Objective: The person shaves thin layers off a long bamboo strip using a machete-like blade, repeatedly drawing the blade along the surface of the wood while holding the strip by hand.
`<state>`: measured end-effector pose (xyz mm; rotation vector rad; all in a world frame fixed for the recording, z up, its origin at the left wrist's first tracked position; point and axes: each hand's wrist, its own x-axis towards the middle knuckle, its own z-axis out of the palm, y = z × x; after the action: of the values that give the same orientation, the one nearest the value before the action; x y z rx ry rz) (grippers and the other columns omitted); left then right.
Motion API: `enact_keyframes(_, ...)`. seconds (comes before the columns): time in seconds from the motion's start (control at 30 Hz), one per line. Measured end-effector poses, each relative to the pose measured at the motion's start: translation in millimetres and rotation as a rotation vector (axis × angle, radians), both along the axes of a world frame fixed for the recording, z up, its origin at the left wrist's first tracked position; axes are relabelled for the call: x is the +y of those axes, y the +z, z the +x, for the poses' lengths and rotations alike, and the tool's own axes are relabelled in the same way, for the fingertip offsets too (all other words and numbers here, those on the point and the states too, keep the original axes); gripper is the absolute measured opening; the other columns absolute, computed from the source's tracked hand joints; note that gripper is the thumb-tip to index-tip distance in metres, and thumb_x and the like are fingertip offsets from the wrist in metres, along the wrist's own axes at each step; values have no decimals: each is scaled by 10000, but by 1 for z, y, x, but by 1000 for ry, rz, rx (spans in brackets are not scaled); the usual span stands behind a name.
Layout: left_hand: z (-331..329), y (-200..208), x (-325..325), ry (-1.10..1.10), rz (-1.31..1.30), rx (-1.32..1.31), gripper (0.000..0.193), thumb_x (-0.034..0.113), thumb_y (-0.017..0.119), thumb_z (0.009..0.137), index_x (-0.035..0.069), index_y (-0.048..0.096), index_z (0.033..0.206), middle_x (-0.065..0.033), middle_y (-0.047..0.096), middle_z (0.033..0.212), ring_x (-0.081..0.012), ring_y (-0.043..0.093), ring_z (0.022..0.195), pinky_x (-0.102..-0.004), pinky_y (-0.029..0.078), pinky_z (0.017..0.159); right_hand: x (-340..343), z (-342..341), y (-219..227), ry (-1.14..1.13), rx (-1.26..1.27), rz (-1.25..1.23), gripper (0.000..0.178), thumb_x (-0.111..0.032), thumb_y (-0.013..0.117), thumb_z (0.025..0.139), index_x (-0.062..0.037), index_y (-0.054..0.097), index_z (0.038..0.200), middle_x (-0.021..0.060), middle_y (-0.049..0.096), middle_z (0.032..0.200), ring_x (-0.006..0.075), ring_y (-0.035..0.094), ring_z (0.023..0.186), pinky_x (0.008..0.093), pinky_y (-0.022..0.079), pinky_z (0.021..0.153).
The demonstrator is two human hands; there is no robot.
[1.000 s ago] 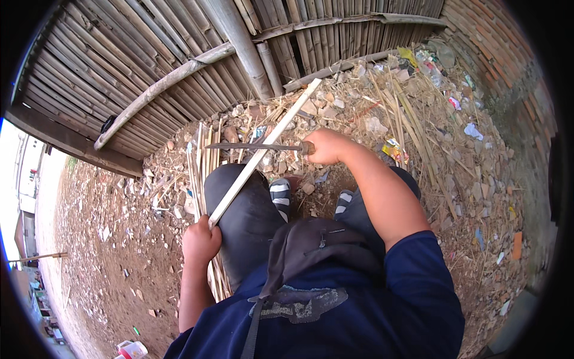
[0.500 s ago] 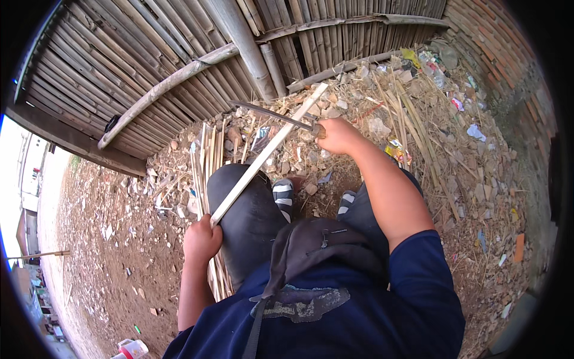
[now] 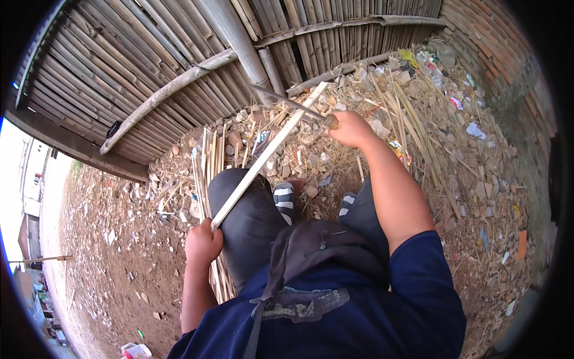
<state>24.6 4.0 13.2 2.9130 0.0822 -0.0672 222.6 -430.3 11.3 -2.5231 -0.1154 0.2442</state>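
1. Your right hand [image 3: 351, 128] has moved up toward the far end of the pale strip [image 3: 269, 157] since one second ago; the knife [image 3: 286, 100] went with it, its blade now slanted where it lay nearly level before.
2. Your left hand and the pale strip: position almost unchanged.
3. Left hand [image 3: 204, 242], state: clenched round the near end of the pale strip.
4. Right hand, state: grasping the knife by its handle, just right of the pale strip's far part.
5. Knife: blade crosses the pale strip near its far end, tip out to the strip's left. Contact between blade and strip: cannot tell.
6. Pale strip: long, straight, slanting from your left fist up and to the right, over your left knee [image 3: 227, 182].
7. Left of the pale strip: bundle of thin strips [image 3: 212, 152], alongside that knee.
8. Right of the pale strip: striped footwear [image 3: 284, 200] on your feet, dark bag [image 3: 326, 242] at your front; farther right, loose strips [image 3: 411, 122] on littered ground.
9. Beyond the pale strip's far end: slatted wall [image 3: 149, 60].
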Motion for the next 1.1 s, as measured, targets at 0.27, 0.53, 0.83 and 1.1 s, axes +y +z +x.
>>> enact_keyframes(0.27,2,35,9,-29,266,-22,223,298,620,849,78,633,880,-208,693,734,-423,697,697,-547,570,663,-16,-20,18,64,-104,339,485,-379,824,800,-49,730,1142,178,740,1013,298,711,962,397,535,899)
enact_keyframes(0.53,51,116,-19,-320,440,-224,163,306,679,836,155,643,884,-84,662,720,-331,688,696,-484,554,636,-4,-36,19,268,-192,455,592,-393,851,793,16,669,1181,153,671,1174,257,656,1059,365,514,927)
enact_keyframes(0.83,104,171,-57,-575,482,-501,196,285,732,826,133,612,853,-53,640,736,-296,669,739,-456,525,692,-8,-53,28,383,90,621,251,-182,799,816,-42,724,1010,79,761,985,171,707,935,328,530,882)
enact_keyframes(1.1,131,205,-82,-644,585,-657,217,267,764,773,141,591,810,-40,619,778,-250,622,840,-414,438,818,-16,-48,29,323,109,677,260,-146,798,818,-22,696,1024,71,753,990,153,693,925,319,525,884)
